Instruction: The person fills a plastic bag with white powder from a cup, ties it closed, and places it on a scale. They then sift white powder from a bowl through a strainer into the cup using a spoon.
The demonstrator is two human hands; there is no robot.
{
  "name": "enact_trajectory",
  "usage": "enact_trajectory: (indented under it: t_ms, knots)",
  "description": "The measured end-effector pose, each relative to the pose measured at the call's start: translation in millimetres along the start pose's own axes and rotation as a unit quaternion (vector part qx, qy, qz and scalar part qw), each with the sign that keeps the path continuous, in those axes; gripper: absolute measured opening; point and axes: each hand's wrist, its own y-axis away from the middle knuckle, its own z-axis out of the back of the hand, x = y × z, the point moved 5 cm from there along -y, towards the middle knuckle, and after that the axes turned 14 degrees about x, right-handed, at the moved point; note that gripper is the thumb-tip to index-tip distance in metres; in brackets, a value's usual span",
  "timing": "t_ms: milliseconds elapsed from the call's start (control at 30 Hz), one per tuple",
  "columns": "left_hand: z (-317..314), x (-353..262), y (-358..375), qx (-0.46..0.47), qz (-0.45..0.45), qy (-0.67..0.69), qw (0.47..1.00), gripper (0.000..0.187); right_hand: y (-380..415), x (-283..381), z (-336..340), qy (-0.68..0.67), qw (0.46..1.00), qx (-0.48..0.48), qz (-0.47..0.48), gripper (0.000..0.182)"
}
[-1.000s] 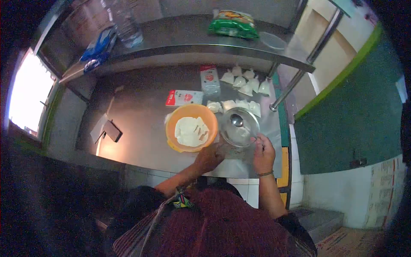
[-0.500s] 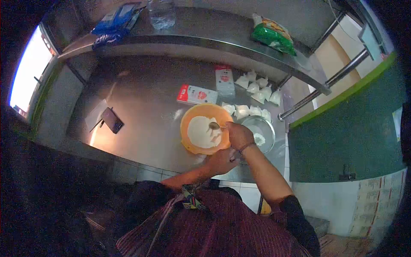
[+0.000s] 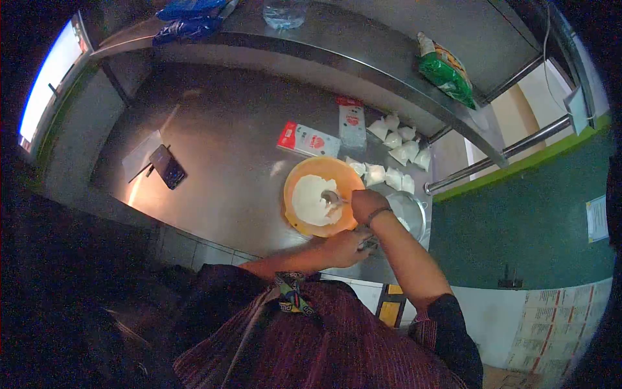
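Note:
An orange bowl [image 3: 289,211] holds a bed of white powder [image 3: 308,202]. My right hand [image 3: 368,206] is closed round the handle of a metal spoon [image 3: 330,197], whose head is in the bowl over the powder's right side. Just below the bowl's right rim, my left hand [image 3: 346,248] has its fingers closed on something shiny, too small to make out. Partly behind my right hand and forearm stands a round metal bowl [image 3: 424,222]. Small tied bags of white powder [image 3: 393,177] sit beside it in a row.
Several more tied bags [image 3: 405,152] stand farther back, beside two red-and-white packs [image 3: 308,140]. A phone [image 3: 167,166] leans on a stand at left. Overhead, a metal shelf [image 3: 350,55] carries a green bag [image 3: 447,76], blue packaging [image 3: 188,26] and a clear plastic container [image 3: 285,14].
The whole view has shifted slightly, with the bowl now a little farther right. The spoon head has turned and moved slightly in the bowl. Both hands remain closed beside it.

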Motion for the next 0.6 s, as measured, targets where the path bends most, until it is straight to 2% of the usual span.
enact_trajectory:
  t_ms: [133,200,233,300,333,400,500,600]
  knots:
    - [-9.0,12.9,-5.9,-0.017,-0.051,-0.021,0.998,0.046,-18.9,0.8,-12.6,-0.009,1.0,0.004,0.005,0.024]
    - [-8.4,12.3,-3.6,0.028,0.015,-0.035,0.999,0.046,-24.7,8.2,-20.0,0.005,0.996,0.067,0.058,0.031]
    - [-7.9,13.0,-4.8,0.027,0.015,-0.032,0.999,0.046,-25.0,8.6,-22.5,0.007,0.996,0.068,0.058,0.031]
    - [-12.2,18.1,-8.7,0.065,0.038,-0.058,0.995,0.047,-16.3,21.9,-23.1,-0.021,0.986,0.067,0.151,0.038]
    - [-13.3,20.5,-7.0,0.064,0.038,-0.056,0.996,0.047,-15.7,23.7,-22.0,-0.019,0.986,0.068,0.151,0.038]
    - [-2.0,5.9,2.3,0.013,-0.037,-0.037,0.999,0.031,-16.6,23.8,-23.7,-0.057,0.979,0.107,0.161,0.039]
    - [-8.3,11.5,-1.5,0.004,-0.029,-0.028,0.999,0.031,-23.8,21.8,-32.7,-0.089,0.973,0.095,0.192,0.038]
    - [-10.2,13.2,-2.4,0.013,-0.054,-0.029,0.998,0.037,-8.1,20.9,-23.7,-0.141,0.97,0.099,0.174,0.035]
